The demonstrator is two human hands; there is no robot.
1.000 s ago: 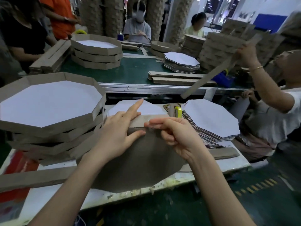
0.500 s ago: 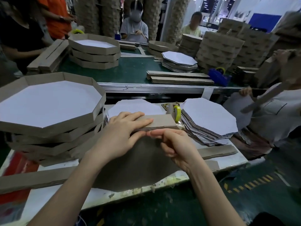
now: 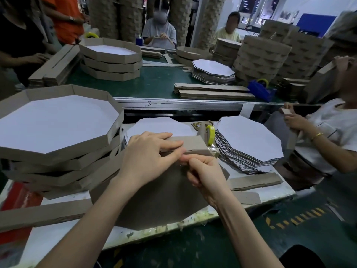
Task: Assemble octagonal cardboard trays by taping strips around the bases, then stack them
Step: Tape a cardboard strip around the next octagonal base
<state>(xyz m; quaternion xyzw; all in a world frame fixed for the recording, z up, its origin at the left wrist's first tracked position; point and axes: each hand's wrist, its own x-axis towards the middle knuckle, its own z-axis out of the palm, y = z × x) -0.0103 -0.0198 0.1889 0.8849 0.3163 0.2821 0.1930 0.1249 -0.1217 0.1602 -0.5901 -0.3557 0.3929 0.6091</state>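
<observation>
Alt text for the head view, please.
The left hand presses a cardboard strip against the far edge of a brown octagonal base on the table while the right hand pinches that edge. Finished trays are stacked on the left.

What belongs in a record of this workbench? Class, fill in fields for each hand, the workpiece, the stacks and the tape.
left hand: fingers laid flat along the strip, pressing it
right hand: fingers curled at the seam of strip and base; what they pinch is hidden
base: brown side up, beneath both hands
finished trays: stacked at left, white insides up
flat bases: stack at right, white side up
tape roll: yellow, beyond the strip
</observation>
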